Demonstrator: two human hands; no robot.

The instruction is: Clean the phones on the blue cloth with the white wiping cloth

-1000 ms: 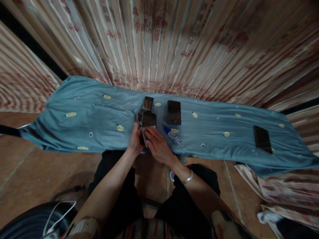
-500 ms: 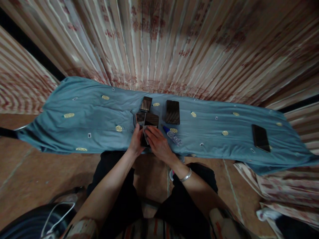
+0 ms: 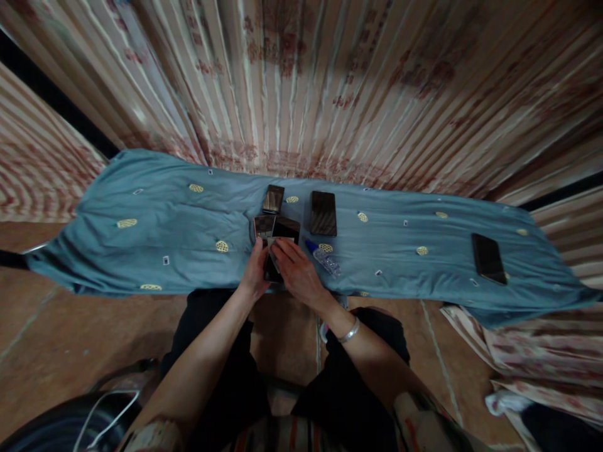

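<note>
Blue cloth (image 3: 396, 263), dark device (image 3: 272, 272) in left grip (image 3: 254, 272)

Premises appear domestic, likely part of a home. Noted: pleated floral curtains (image 3: 287, 107), a blue cloth (image 3: 400, 270) with yellow print, and a brown floor (image 3: 89, 329).

person wears dk, nr-blk trousers (image 3: 235, 370); top (image 3: 292, 434) w/ vert. stripes in orange, dk & pale tones; sleeves (image 3: 419, 414) pale w/ dk + orange bits, ending approx. at elbows; shiny silver bangle (image 3: 349, 330), r. wrist.
</note>
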